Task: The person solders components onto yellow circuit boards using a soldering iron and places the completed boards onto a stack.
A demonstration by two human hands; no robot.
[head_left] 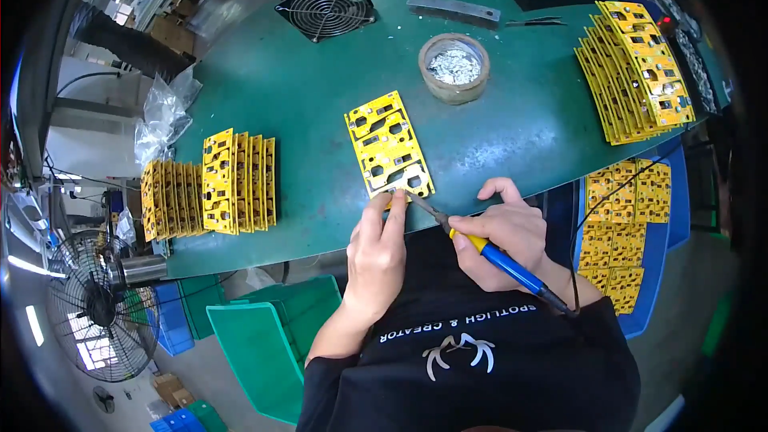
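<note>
Left hand: my fingertips rested on yellow slotted circuit board, lying just beyond.
Right hand: gripped blue-and-yellow pen-shaped soldering iron.

From the person's head, a fisheye view looks down from nearby past a black printed shirt onto a flat green tabletop.

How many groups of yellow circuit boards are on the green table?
3: a first group at left, a second group directly beside it, and a third group at right. Parts of each are hidden by overlap.
</note>
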